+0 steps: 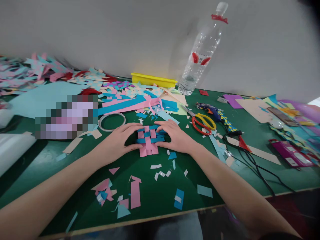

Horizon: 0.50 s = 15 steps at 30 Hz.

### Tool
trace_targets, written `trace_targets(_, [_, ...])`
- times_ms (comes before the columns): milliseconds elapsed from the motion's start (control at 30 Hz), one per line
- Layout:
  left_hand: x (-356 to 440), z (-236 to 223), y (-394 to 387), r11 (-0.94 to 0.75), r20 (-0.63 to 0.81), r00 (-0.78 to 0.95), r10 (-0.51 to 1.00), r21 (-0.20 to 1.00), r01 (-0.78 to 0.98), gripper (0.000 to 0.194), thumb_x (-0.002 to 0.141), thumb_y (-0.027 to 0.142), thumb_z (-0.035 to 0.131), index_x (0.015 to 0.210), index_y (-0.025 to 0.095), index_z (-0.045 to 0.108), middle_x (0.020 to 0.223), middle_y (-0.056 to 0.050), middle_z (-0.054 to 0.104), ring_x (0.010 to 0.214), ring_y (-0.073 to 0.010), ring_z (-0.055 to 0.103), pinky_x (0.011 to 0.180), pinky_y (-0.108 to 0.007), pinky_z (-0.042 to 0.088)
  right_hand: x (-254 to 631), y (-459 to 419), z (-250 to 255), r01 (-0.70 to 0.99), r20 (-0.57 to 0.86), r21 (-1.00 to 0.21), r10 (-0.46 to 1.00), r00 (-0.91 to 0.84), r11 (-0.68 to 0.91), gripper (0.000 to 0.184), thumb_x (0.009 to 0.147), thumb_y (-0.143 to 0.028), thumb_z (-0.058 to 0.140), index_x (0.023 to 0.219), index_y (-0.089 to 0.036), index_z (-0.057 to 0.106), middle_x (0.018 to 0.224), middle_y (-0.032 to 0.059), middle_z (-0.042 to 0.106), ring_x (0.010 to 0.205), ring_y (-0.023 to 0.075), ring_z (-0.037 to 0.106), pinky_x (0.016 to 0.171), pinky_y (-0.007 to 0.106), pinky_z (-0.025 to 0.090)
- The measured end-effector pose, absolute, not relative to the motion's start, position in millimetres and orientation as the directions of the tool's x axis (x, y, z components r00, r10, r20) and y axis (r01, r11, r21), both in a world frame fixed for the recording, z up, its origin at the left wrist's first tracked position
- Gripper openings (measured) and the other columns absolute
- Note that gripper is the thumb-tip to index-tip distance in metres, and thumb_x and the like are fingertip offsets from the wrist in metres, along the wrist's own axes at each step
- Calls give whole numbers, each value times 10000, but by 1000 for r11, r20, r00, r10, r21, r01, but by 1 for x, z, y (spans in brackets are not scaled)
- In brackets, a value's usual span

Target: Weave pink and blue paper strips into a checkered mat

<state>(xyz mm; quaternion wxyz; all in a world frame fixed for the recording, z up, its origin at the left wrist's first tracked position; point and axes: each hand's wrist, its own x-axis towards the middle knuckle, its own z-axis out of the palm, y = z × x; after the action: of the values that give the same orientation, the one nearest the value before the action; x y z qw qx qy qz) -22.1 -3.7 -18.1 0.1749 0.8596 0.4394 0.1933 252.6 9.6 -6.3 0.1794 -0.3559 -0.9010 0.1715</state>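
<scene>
A small mat of woven pink and blue paper strips [148,140] lies on the green table between my hands. My left hand [128,136] grips its left edge, thumb at the lower side and fingers at the upper. On the opposite edge, my right hand [172,135] holds the ends of the blue strips in the same way. Pink strip ends stick out toward me below the lowest blue strip. White paper bits [162,173] and a loose pink strip [135,192] lie nearer to me.
Behind my hands lie long blue and pink strips [122,106] and a tape roll [111,122]. Orange-and-yellow-handled scissors [201,123] rest to the right, near a tilted plastic bottle [201,50]. A yellow tray [153,80] stands by the wall. Black cords [255,163] trail at right.
</scene>
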Motion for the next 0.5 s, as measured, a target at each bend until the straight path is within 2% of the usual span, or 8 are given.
trace_targets(200, [-22, -19, -4, -588, 221, 557, 800, 471, 657, 649, 882, 682, 480, 1361, 246, 517, 1389, -125, 541, 1242, -328, 537, 1027, -509, 464, 254, 9, -3, 569, 207, -456, 704, -680, 684, 335, 880, -483, 635, 1078, -221, 572, 1418, 113, 542, 1339, 259, 484, 1191, 577, 199])
trace_targets(500, [-26, -22, -2, -580, 220, 548, 807, 475, 662, 645, 876, 673, 506, 1373, 263, 487, 1423, -119, 506, 1242, -322, 539, 1022, -503, 468, 258, 12, -2, 540, 211, -488, 693, -689, 686, 241, 893, -389, 637, 1066, -224, 603, 1307, 89, 621, 1253, 241, 548, 1177, 570, 211])
